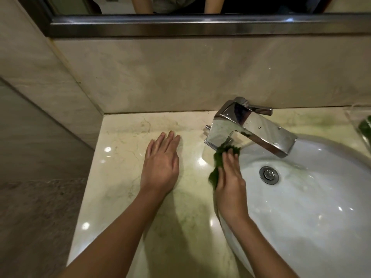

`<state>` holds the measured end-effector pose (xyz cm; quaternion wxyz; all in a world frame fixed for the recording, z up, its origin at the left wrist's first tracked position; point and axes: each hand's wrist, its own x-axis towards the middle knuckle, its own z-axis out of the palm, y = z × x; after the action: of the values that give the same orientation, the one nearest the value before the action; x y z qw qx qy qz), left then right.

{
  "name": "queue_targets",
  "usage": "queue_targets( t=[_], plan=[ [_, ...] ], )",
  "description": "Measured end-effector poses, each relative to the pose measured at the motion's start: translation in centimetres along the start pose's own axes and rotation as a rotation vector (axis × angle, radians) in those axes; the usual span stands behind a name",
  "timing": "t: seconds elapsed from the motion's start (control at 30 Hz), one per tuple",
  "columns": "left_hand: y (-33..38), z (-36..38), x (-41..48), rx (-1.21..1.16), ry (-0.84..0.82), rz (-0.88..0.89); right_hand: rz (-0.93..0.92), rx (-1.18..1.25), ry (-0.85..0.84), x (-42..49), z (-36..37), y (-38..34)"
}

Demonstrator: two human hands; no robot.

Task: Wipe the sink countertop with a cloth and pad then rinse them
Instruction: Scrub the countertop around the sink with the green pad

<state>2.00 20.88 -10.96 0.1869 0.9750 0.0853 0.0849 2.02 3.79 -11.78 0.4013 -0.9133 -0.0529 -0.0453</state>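
Head view looks down on the green pad (217, 159), which lies on the marble countertop (124, 149) at the left rim of the white sink (321, 217), its far end tucked against the base of the chrome faucet (253, 127). The pad's long axis runs away from the person, leaning slightly to the right, so its far end points at the faucet while its near end shows dark below the heel of the palm.

Over it lies the right hand (230, 183), its fingers nearly straight and pressing the pad flat – not curled round it; most of the pad is hidden beneath them. The left hand (160, 163) rests flat on the countertop well to the left, fingers extended and holding nothing.

The faucet's broad spout reaches out over the basin toward the right, with water drops on its top, and the lever sticks out behind. The drain (268, 174) sits in the basin just right of the working hand. Faint green smears tint the stone behind the sink on the right. At the far right edge stands a clear container (359, 121) with something green in it – too cropped to tell what. Above the stone backsplash (180, 77) runs a metal-framed mirror (200, 25).
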Motion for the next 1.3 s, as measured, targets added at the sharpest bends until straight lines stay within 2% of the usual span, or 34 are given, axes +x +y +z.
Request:
queue_targets(
  t=[0.1,0.2,0.3,0.37,0.53,0.63,0.73,0.8,0.9,1.03,1.1,1.2,1.3],
  plan=[
    [0.1,-0.5,-0.1,-0.19,0.054,-0.022,-0.049,-0.059,-0.041,-1.8,0.4,-0.9],
    [0.1,-1.1,-0.7,-0.443,0.13,-0.116,-0.288,-0.277,-0.135,-5.7,0.3,-1.7],
    [0.0,-1.5,-0.9,-0.585,0.171,-0.205,-0.366,-0.396,-0.171,-1.3,1.3,-2.0],
    [0.0,-1.4,-0.8,-0.578,0.162,-0.196,-0.341,-0.487,-0.148,1.8,2.3,-3.3],
    [-0.4,-1.5,-0.8,-0.684,0.182,-0.223,-0.525,-0.5,-0.428,-4.8,-0.7,-2.9],
    [-0.4,-1.5,-0.9,-0.682,0.171,-0.204,-0.476,-0.517,-0.377,-3.7,-2.0,-1.0],
    [-0.2,-1.4,-0.6,-0.651,0.16,-0.193,-0.399,-0.506,-0.304,-0.7,0.8,-2.6],
    [-0.2,-1.4,-0.6,-0.65,0.138,-0.181,-0.493,-0.47,-0.362,-2.0,1.4,-3.0],
    [-0.1,-1.7,-0.8,-0.615,0.109,-0.161,-0.586,-0.389,-0.423,-5.0,-1.9,-1.0],
    [0.2,-1.8,-1.1,-0.512,0.081,-0.104,-0.345,-0.072,-0.381,-5.4,-5.7,1.8],
    [0.4,-1.8,-1.4,-0.455,0.079,-0.049,-0.232,0.018,-0.301,-4.7,-7.5,2.1],
    [2.5,-2.4,-2.7,-0.535,0.113,-0.075,-0.086,0.091,-0.181,-3.1,-10.8,3.4],
    [5.7,-3.9,-3.3,-0.651,0.218,-0.082,0.008,0.091,-0.199,-1.3,-13.2,4.8]
  ],
)
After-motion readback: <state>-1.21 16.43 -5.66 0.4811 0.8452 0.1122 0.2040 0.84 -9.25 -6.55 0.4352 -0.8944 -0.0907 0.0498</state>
